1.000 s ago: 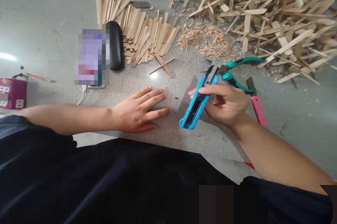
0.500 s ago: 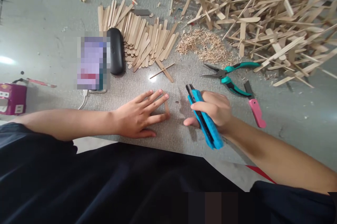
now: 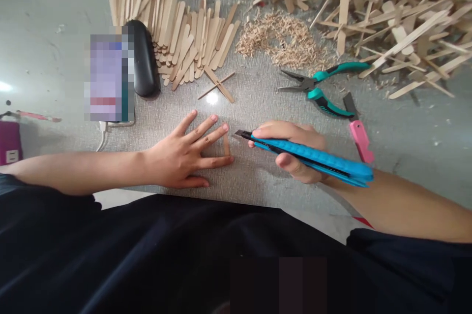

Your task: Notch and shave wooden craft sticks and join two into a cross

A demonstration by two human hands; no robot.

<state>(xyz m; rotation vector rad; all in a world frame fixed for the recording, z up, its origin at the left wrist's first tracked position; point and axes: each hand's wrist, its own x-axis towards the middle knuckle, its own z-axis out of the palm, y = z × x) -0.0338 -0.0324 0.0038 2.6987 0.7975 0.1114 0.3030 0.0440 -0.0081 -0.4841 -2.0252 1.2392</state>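
Note:
My left hand (image 3: 184,154) lies flat on the grey mat with fingers spread, its fingertips pressing a short wooden stick (image 3: 226,144). My right hand (image 3: 291,149) is closed around a blue utility knife (image 3: 313,156). The knife lies nearly level, and its dark blade tip points left, a short way to the right of the stick.
Teal pliers (image 3: 320,87) and a pink-handled tool (image 3: 359,139) lie right of the knife. A row of flat sticks (image 3: 184,38), a heap of wood chips (image 3: 283,41) and a large stick pile (image 3: 387,9) fill the back. A black case (image 3: 143,65) and a blurred phone (image 3: 106,80) sit at left.
My right hand turned the blue knife from upright to level and brought its blade tip left toward the stick. The left hand stayed flat on the stick.

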